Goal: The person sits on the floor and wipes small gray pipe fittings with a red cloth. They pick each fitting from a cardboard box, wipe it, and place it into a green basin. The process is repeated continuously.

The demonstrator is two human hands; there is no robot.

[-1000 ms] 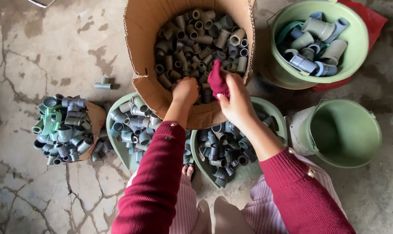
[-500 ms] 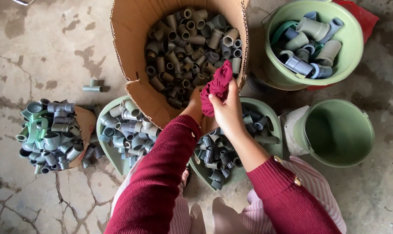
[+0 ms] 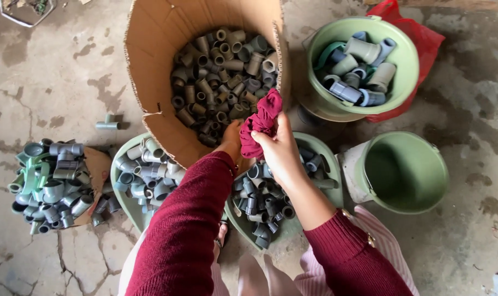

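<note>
Your right hand (image 3: 279, 151) was clamped on a dark red rag (image 3: 261, 121), held over the near edge of the cardboard box (image 3: 150, 71) of grey pipe fittings (image 3: 221, 77). Your left hand (image 3: 231, 137) sat against the rag's lower end at the box edge; couldn't tell its grip. Green basins (image 3: 330, 159) of fittings lay below, on the floor.

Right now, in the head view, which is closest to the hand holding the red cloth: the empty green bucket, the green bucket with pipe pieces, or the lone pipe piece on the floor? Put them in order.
From the right hand:
1. Empty green plastic bucket, to its right.
2. Green plastic bucket of grey pipe fittings, up and right, only slightly farther.
3. Lone grey pipe fitting on the floor, far left.
</note>
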